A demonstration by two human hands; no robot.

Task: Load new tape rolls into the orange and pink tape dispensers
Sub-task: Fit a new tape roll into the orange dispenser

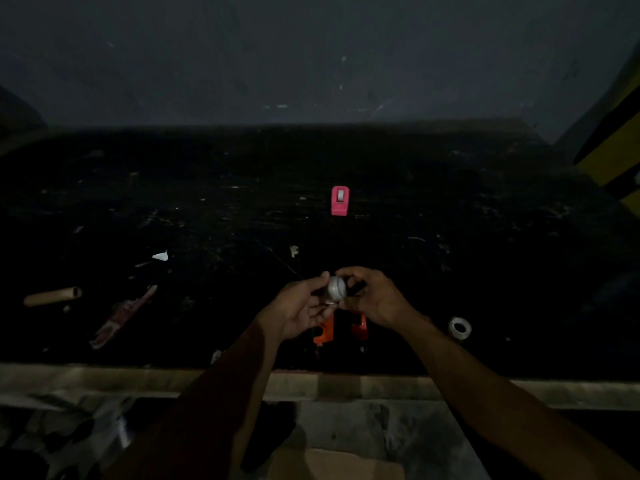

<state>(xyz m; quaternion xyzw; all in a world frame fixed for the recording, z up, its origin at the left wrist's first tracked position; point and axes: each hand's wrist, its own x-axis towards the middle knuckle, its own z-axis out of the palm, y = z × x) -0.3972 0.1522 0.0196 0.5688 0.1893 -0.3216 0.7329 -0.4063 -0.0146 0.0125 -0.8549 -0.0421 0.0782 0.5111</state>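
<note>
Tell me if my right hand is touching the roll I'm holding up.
Touching. The head view shows the right hand with fingers curled against the roll; the left hand pinches its other side.

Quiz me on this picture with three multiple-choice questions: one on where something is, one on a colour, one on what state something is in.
1. Where is the pink dispenser?
A. In a drawer.
B. On the table, beyond the left hand and right hand.
C. On the floor.

2. What colour is the dispenser lying just beneath the hands?
A. Green.
B. Blue.
C. Orange.

3. What is the state of the white tape roll between the hands?
A. Held by both hands.
B. Lying alone on the table.
C. Seated in the pink dispenser.

Answers:
1 B: it stands by itself farther out on the dark table.
2 C: parts of the orange dispenser show below the wrists.
3 A: fingers of both hands curl round it.
</note>
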